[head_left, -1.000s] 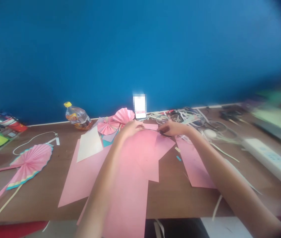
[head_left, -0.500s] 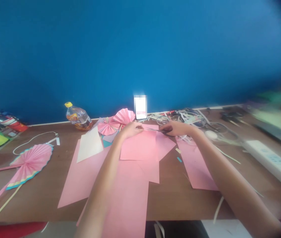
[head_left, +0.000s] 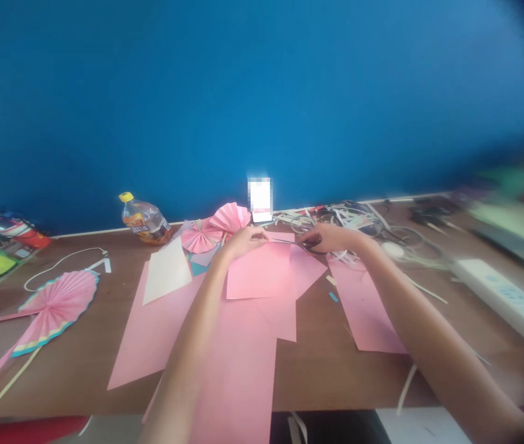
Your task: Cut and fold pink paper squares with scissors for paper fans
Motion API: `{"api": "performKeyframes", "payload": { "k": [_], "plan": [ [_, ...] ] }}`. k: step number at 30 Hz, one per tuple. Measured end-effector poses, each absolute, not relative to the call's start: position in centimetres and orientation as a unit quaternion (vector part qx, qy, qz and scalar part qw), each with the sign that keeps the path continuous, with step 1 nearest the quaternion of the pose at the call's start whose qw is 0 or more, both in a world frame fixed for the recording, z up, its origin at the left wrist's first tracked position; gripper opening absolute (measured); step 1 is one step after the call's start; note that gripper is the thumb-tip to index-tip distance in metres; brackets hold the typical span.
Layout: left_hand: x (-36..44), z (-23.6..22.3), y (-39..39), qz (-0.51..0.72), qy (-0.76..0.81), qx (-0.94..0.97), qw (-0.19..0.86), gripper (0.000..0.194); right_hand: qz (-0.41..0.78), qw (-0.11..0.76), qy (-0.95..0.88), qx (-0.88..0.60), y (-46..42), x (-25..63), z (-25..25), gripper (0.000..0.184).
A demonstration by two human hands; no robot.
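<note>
With both forearms reaching in from the near edge, the work lies toward the rear of the brown wooden table (head_left: 321, 370), whose far edge meets a blue wall (head_left: 262, 92). Bare wood shows to the right of the central pink paper and along the near edge; a blurred white power strip (head_left: 497, 287) lies angled along the table's right side. The only visible container is a plastic bottle (head_left: 145, 221) with a yellow cap, standing at the far edge and holding amber liquid up to its shoulder. The left hand (head_left: 243, 242) pinches the upper edge of the pink paper sheet (head_left: 259, 271). The right hand (head_left: 331, 238) grips dark-handled scissors (head_left: 310, 245), with the closed or nearly closed blades pointing left along that same edge, toward the left hand. The hands stand apart, joined only by the scissors and sheet. Further pink sheets (head_left: 238, 370) lie beneath and beside the forearms. Just beyond the hands are two pleated pink paper rosettes (head_left: 200, 239) and a tangle of paper strips (head_left: 336, 219). A pleated paper fan (head_left: 55, 302) on a stick lies at the left, beside a white cable (head_left: 58, 262).
</note>
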State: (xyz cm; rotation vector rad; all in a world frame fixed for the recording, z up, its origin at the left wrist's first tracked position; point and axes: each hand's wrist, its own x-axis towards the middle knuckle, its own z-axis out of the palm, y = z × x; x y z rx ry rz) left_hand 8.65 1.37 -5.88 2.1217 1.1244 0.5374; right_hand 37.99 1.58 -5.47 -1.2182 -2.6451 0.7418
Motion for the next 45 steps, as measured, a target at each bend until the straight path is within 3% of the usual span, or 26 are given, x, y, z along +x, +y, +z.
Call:
{"api": "performKeyframes", "payload": {
  "k": [12, 19, 45],
  "plan": [
    [9.0, -6.8, 2.0, 0.205, 0.426, 0.808, 0.353, 0.020, 0.215, 0.061, -0.885, -0.409, 2.0, 38.1, -5.9, 0.044],
    [9.0, -6.8, 1.9, 0.223, 0.431, 0.797, 0.360, 0.017, 0.261, 0.075, -0.876, -0.400, 1.8, 37.8, -5.8, 0.042],
    [9.1, -7.3, 2.0, 0.224, 0.427, 0.797, 0.364, 0.023, 0.286, 0.079, -0.866, -0.402, 1.5, 37.0, -5.8, 0.040]
  ]
}}
